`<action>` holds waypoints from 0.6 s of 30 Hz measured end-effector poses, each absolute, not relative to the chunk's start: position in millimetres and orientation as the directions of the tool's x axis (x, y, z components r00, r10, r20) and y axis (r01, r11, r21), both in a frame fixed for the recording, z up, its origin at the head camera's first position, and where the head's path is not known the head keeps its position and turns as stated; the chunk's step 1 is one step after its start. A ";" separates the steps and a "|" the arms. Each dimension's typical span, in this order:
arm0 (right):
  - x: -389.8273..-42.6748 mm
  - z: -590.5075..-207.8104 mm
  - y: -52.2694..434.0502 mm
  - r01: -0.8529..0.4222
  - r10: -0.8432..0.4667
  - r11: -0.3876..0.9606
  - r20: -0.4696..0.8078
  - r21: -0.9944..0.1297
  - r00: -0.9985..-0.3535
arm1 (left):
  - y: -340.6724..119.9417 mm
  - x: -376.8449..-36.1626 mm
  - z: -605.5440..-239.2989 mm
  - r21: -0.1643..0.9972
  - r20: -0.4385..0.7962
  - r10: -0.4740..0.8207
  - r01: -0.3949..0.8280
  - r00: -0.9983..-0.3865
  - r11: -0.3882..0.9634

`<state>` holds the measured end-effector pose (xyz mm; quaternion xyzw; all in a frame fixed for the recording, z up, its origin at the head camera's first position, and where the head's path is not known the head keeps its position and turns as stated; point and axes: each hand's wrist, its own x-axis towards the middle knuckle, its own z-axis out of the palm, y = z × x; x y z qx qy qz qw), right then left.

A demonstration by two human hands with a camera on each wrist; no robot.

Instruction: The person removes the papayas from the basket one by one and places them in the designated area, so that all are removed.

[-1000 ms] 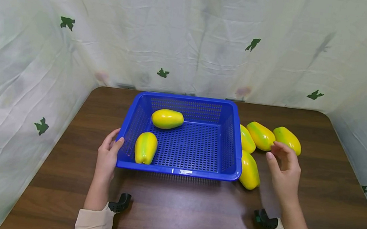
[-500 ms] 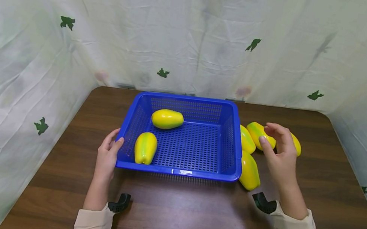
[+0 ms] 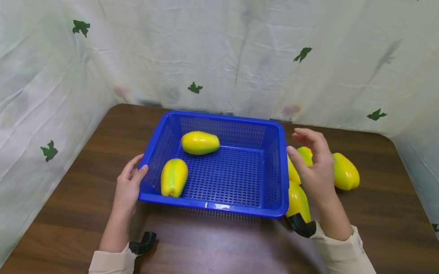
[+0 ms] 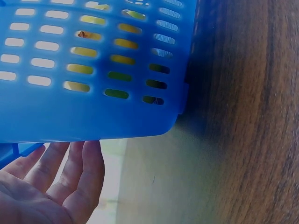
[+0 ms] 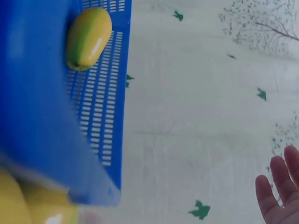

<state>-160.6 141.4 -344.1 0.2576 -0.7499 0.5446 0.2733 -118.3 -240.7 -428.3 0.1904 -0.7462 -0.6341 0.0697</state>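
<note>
Over a brown tabletop (image 3: 206, 253), before pale cloth (image 3: 230, 43): left hand (image 3: 128, 187) pinching blue basket (image 3: 179, 200), right hand (image 3: 316, 170) loosely spread.

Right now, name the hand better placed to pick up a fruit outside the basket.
Probably the right hand: it holds nothing and is near the loose fruit; the left hand grips the basket.

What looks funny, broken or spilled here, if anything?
Nothing really stands out. Two yellow fruits lie in the blue basket, which the left hand holds at one side. More fruits lie beside it on the table. I can't see anything spilled or broken.
</note>
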 end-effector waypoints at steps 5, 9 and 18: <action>-178.5 -346.0 129.4 -0.731 -0.143 0.286 0.727 -0.619 -0.672 | -240.9 -118.7 -428.9 0.972 -0.141 -0.378 -0.200 -0.915 0.122; -187.2 -343.5 115.7 -0.752 -0.183 0.255 0.733 -0.608 -0.655 | -240.9 -118.8 -428.9 0.972 -0.138 -0.381 -0.198 -0.914 0.123; -211.9 -349.2 87.8 -0.762 -0.291 0.256 0.704 -0.595 -0.647 | -240.9 -118.4 -427.8 0.972 -0.138 -0.373 -0.197 -0.917 0.125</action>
